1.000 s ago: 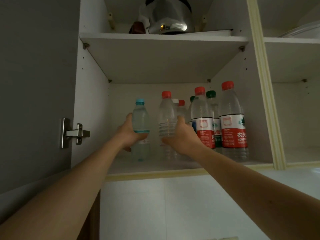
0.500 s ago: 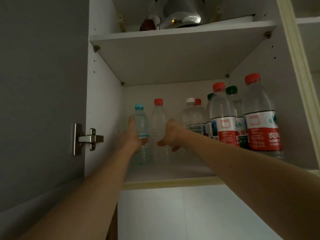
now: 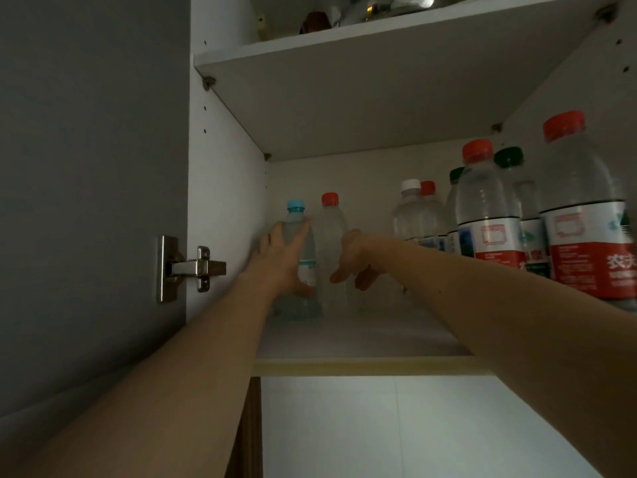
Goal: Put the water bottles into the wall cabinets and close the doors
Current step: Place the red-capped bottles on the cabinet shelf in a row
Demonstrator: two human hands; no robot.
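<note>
The lower shelf [image 3: 362,365] of the open wall cabinet holds the water bottles. A small blue-capped bottle [image 3: 297,210] stands at the back left, and my left hand [image 3: 281,260] is wrapped around its body. Right beside it stands a clear red-capped bottle [image 3: 330,229]. My right hand [image 3: 356,262] hangs just to that bottle's right with its fingers loose and apart, holding nothing. Several more bottles crowd the right side: a white-capped one [image 3: 410,201], a green-capped one [image 3: 509,160] and two large red-labelled ones [image 3: 486,215] [image 3: 582,201].
The grey cabinet door [image 3: 86,201] stands open at the left on a metal hinge [image 3: 188,267]. An upper shelf [image 3: 344,81] carries a shiny metal kettle [image 3: 396,1] and a dark object. White tiled wall [image 3: 396,426] lies below the cabinet.
Both bottles have gone further back on the shelf's left side. My right hand has come off the red-capped bottle; my left still holds the blue-capped one. The view has shifted left and closer.
</note>
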